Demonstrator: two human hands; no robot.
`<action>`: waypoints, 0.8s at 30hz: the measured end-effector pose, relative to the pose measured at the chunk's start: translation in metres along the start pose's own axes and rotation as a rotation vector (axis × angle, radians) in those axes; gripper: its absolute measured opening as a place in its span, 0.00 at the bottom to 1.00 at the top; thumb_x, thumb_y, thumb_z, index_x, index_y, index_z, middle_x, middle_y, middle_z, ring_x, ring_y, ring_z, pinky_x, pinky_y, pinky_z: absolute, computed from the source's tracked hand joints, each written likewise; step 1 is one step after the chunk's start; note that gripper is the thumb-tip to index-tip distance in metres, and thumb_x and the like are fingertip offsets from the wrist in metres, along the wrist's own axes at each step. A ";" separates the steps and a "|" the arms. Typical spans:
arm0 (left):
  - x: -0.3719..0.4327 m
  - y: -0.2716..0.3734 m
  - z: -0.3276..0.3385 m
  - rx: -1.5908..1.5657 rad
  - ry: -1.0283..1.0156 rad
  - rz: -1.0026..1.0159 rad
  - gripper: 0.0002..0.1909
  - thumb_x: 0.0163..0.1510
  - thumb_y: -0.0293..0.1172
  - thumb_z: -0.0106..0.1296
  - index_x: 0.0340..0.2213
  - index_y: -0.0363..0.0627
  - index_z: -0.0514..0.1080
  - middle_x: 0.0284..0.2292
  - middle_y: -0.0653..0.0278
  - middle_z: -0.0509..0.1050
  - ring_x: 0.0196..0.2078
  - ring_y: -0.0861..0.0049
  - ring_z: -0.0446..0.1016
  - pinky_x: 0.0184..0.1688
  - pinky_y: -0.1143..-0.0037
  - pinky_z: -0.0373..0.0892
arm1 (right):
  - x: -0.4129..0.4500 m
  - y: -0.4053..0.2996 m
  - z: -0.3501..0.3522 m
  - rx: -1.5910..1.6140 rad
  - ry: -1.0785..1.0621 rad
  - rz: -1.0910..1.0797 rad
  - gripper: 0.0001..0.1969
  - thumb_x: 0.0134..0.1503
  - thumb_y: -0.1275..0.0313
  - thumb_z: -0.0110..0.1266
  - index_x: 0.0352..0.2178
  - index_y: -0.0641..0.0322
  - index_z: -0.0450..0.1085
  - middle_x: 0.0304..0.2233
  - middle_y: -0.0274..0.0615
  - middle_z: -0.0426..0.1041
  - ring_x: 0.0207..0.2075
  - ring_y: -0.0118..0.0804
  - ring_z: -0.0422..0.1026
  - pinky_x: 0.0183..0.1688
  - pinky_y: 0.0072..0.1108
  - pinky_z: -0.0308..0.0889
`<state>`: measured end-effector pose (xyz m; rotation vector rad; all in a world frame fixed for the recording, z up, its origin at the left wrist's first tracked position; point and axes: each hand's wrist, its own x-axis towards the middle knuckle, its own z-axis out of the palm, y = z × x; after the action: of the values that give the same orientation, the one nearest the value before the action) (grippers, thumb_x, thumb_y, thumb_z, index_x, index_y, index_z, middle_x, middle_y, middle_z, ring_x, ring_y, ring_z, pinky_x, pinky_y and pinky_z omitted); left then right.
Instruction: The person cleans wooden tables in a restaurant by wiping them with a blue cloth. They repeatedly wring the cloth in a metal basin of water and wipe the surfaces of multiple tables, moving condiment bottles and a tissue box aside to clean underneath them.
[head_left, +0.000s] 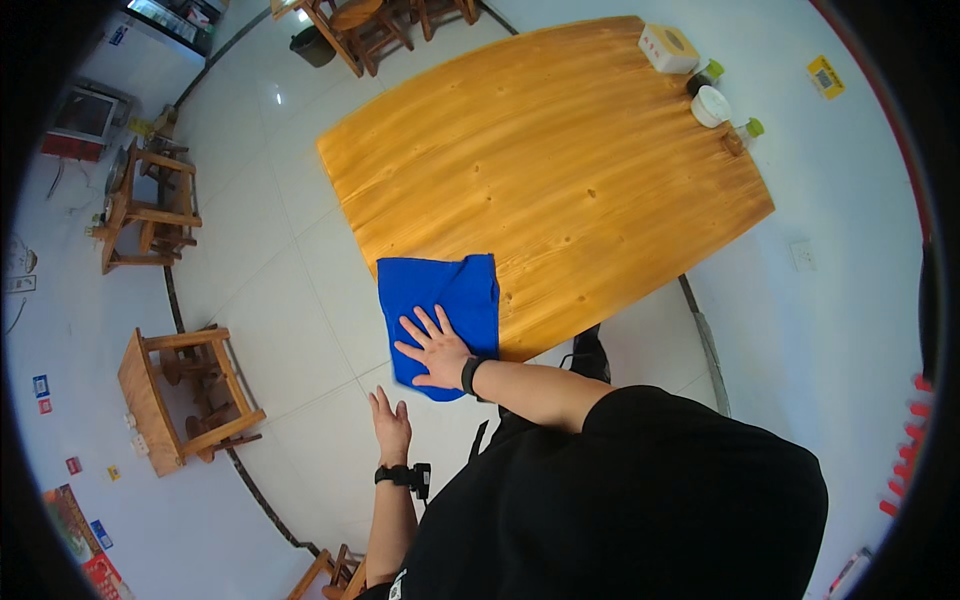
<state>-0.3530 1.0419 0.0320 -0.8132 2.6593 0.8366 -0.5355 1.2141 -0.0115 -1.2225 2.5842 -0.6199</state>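
A blue cloth (442, 283) lies spread over the near left corner of a wooden table (540, 165), part of it extending past the edge. My right hand (439, 351) rests flat on the cloth with its fingers spread, not gripping it. A dark band circles that wrist. To the lower left, my left hand (391, 427) is in the air beside the table, apart from the cloth. It holds nothing, and its thumb stands off from the fingers. On the left wrist a black strap carries a small device (421, 480).
Along the wall end of the table stand a tissue box (667, 49), a white lidded pot (710, 106) and two green-capped condiment bottles (742, 136). A wooden table with stools (161, 405) is at the left. A dark bin (313, 46) sits on the tiled floor.
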 end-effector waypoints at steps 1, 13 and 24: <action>-0.006 -0.008 0.002 -0.023 -0.003 -0.032 0.39 0.67 0.36 0.55 0.71 0.38 0.52 0.70 0.29 0.52 0.71 0.37 0.56 0.72 0.59 0.59 | 0.005 0.003 0.001 -0.005 -0.021 -0.029 0.42 0.59 0.40 0.58 0.72 0.36 0.58 0.79 0.48 0.37 0.78 0.60 0.31 0.74 0.56 0.33; 0.066 0.089 0.077 -0.499 0.174 -0.137 0.59 0.65 0.67 0.48 0.73 0.31 0.37 0.72 0.32 0.49 0.75 0.48 0.50 0.74 0.64 0.50 | -0.068 0.321 -0.276 0.178 -0.044 0.695 0.44 0.56 0.43 0.58 0.72 0.40 0.57 0.75 0.53 0.51 0.76 0.62 0.45 0.73 0.61 0.36; 0.103 0.146 0.056 -0.118 -0.066 -0.572 0.82 0.41 0.81 0.61 0.72 0.54 0.17 0.72 0.25 0.33 0.75 0.33 0.39 0.73 0.45 0.48 | -0.167 0.459 -0.247 -0.419 0.364 0.929 0.45 0.62 0.45 0.55 0.75 0.44 0.47 0.76 0.57 0.44 0.75 0.68 0.42 0.70 0.68 0.35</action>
<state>-0.5181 1.1291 0.0144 -1.4476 2.1479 0.8417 -0.8344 1.6733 -0.0008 0.1531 3.2352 -0.0969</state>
